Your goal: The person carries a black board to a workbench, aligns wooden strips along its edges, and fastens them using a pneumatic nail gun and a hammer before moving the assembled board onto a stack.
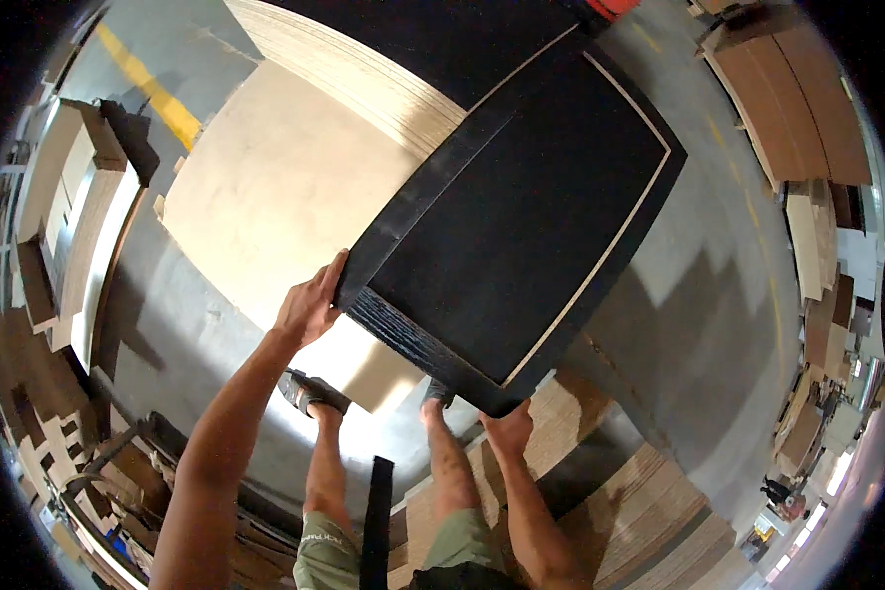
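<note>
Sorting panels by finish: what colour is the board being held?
Black board with pale edge lines, seen in the head view.

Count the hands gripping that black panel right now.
2. The left hand holds the black panel at its near left corner; the right hand supports its near bottom corner from below. No other hands are visible.

I see both hands carrying a black panel (521, 216) with pale edges above the grey concrete floor (698, 305). The left hand (310, 307) grips its near left corner, and the right hand (508, 430) supports the near lower corner from below. Under the panel lies a stack of pale boards (275, 187). Brown wooden sheets (619, 501) lie beside my feet.
</note>
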A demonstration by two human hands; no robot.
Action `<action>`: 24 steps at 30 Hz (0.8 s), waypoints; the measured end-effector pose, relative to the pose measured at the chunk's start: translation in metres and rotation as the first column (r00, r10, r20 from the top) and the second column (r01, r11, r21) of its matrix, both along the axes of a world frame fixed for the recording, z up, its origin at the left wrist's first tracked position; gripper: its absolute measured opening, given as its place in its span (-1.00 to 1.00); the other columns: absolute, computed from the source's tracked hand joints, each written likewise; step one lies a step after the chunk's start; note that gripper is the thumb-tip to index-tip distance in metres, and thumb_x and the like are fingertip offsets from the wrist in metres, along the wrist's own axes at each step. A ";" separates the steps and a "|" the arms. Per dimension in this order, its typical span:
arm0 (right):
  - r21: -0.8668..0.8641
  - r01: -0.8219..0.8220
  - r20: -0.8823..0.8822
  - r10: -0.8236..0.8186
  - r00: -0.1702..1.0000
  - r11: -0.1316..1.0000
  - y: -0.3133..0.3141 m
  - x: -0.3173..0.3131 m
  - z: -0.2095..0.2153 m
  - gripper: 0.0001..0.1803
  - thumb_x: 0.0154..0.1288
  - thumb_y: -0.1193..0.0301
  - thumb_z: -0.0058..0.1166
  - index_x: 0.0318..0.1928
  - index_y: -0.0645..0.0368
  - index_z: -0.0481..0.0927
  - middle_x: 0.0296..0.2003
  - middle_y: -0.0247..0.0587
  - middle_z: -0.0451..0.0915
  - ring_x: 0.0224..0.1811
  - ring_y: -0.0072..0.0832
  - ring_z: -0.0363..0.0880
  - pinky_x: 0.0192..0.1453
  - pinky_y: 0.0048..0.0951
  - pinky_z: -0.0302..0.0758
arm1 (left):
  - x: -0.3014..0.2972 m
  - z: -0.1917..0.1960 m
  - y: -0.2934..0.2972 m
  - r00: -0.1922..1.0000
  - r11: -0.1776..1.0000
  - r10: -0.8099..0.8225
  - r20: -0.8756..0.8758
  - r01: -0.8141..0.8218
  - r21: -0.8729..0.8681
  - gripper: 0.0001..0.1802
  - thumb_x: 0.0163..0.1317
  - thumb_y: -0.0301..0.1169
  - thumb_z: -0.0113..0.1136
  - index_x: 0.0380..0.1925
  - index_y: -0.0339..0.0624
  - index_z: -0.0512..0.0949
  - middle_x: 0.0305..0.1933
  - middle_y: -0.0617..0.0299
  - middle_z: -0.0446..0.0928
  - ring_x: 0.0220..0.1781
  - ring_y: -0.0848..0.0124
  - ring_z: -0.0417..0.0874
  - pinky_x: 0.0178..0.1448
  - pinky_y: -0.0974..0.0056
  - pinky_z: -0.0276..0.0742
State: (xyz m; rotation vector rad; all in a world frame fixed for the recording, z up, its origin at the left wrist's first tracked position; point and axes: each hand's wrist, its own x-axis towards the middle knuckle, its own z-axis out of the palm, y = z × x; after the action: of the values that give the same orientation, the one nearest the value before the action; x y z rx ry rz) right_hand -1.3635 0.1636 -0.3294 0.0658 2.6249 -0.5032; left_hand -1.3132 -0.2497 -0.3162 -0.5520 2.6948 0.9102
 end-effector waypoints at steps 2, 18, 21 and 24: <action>0.000 0.029 0.011 -0.029 1.000 1.000 0.001 0.000 -0.001 -0.28 -0.12 0.25 0.53 0.03 0.30 0.47 -0.15 0.15 0.70 -0.11 0.09 0.70 0.00 -0.07 0.63 | -0.001 0.001 0.001 0.999 1.000 -0.014 0.042 0.014 -0.015 0.05 0.08 -0.50 0.31 0.54 -0.08 -0.05 0.28 -0.14 0.44 0.10 -0.09 0.62 0.14 0.01 0.61; 0.016 0.111 -0.071 -0.110 0.991 0.994 0.017 0.017 -0.024 -0.22 -0.06 0.24 0.53 0.10 0.49 0.51 -0.06 0.22 0.68 -0.04 0.04 0.70 0.07 -0.20 0.60 | 0.122 0.011 0.067 0.739 0.679 0.672 0.040 -0.637 0.364 0.29 0.00 -0.35 0.53 0.56 -0.19 -0.23 0.37 -0.26 0.37 0.34 -0.14 0.47 0.37 -0.07 0.42; 0.159 0.026 0.132 -0.047 0.990 0.987 0.041 0.022 -0.023 -0.35 -0.02 0.24 0.51 -0.03 0.47 0.59 -0.07 0.13 0.69 -0.02 -0.05 0.69 0.09 -0.27 0.58 | 0.230 0.012 0.113 0.692 0.612 0.667 0.275 -0.720 0.327 0.17 0.04 -0.23 0.52 0.51 -0.21 -0.07 0.27 -0.20 0.49 0.29 -0.13 0.52 0.31 -0.07 0.47; 0.058 -0.202 0.707 0.102 0.700 0.978 -0.021 0.059 0.025 -0.44 0.03 0.17 0.49 -0.10 0.37 0.65 -0.09 -0.02 0.70 -0.04 -0.25 0.69 0.06 -0.28 0.57 | 0.413 0.000 0.186 0.542 0.544 0.700 0.465 -0.826 0.144 -0.10 0.14 0.07 0.36 0.37 -0.20 0.29 0.10 -0.15 0.62 0.10 -0.10 0.63 0.18 -0.04 0.53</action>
State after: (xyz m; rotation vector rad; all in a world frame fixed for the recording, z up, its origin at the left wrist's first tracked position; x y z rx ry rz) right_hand -1.3048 0.1431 -0.3048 0.0642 1.8744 -0.1801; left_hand -0.8999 -0.0632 -0.3158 -1.7284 1.8049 1.2846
